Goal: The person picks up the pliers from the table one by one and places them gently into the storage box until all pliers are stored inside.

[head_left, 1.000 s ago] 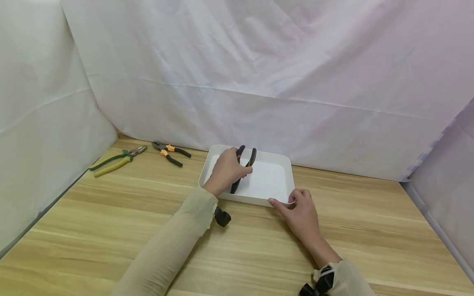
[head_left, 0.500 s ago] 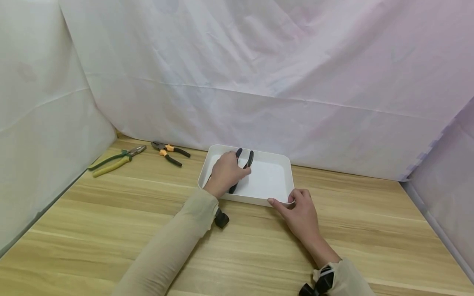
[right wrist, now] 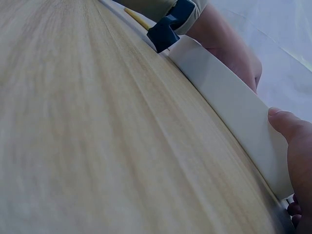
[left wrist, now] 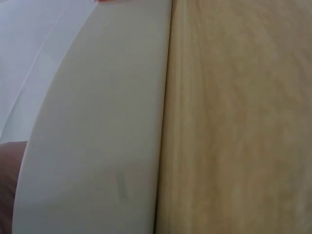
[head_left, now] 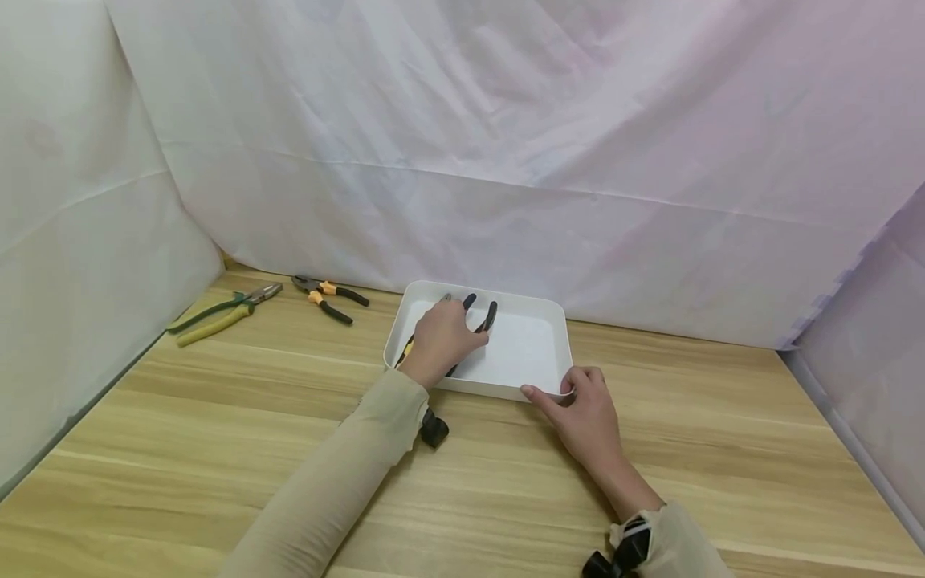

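Observation:
A shallow white tray (head_left: 523, 345) stands on the wooden table near the back cloth. My left hand (head_left: 442, 341) is down inside its left part and grips a pair of pliers (head_left: 490, 315) with dark handles; the palm hides most of them. Left of that hand a second tool (head_left: 409, 347) with yellow and black on its handle lies in the tray, mostly covered. My right hand (head_left: 585, 413) pinches the near right corner, thumb outside the wall. The left wrist view is filled mainly by the tray's outer wall (left wrist: 97, 122). In the right wrist view the right thumb (right wrist: 287, 126) rests on the rim.
On the table left of the tray lie pliers with orange and black handles (head_left: 336, 307) and pliers with green and yellow handles (head_left: 230, 314), jaws spread slightly. White cloth (head_left: 491, 201) hangs behind and at both sides. Bare wood (head_left: 470, 498) shows in front of the tray.
My left hand has lowered the dark-handled pliers slightly and shifted a little left in the tray. The yellow and black tool shows more beside it. The right hand keeps its place on the corner.

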`<state>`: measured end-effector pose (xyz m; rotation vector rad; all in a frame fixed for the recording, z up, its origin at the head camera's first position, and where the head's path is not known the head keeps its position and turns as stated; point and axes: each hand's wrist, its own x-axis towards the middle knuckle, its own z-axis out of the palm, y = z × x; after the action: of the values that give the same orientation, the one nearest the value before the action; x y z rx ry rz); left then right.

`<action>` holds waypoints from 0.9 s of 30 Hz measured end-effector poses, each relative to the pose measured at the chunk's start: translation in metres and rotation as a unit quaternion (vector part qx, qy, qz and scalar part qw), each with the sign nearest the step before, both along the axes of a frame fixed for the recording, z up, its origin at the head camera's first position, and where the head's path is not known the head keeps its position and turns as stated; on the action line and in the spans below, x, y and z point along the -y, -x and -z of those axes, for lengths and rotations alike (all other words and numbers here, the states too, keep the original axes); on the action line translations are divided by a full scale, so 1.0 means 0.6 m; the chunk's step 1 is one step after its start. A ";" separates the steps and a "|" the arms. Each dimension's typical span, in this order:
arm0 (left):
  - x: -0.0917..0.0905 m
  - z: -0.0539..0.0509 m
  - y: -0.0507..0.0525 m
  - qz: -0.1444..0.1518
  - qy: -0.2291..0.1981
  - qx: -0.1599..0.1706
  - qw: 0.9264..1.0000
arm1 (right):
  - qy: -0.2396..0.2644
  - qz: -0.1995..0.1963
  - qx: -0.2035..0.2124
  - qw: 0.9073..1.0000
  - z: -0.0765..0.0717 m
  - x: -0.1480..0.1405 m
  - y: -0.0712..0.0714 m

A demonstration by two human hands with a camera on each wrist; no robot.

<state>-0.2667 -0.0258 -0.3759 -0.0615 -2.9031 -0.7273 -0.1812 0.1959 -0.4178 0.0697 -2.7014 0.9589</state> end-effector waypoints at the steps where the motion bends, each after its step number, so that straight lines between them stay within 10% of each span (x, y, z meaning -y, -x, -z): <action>1: 0.000 0.000 0.000 -0.001 0.003 0.000 1.000 | 0.000 0.000 0.000 1.000 0.000 0.000 0.000; 27: -0.010 0.003 -0.001 0.004 0.083 0.032 0.996 | -0.003 0.004 0.003 1.000 0.001 0.000 0.001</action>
<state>-0.2664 -0.0201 -0.3775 -0.0688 -3.0195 -0.4948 -0.1817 0.1958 -0.4183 0.0563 -2.7081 0.9499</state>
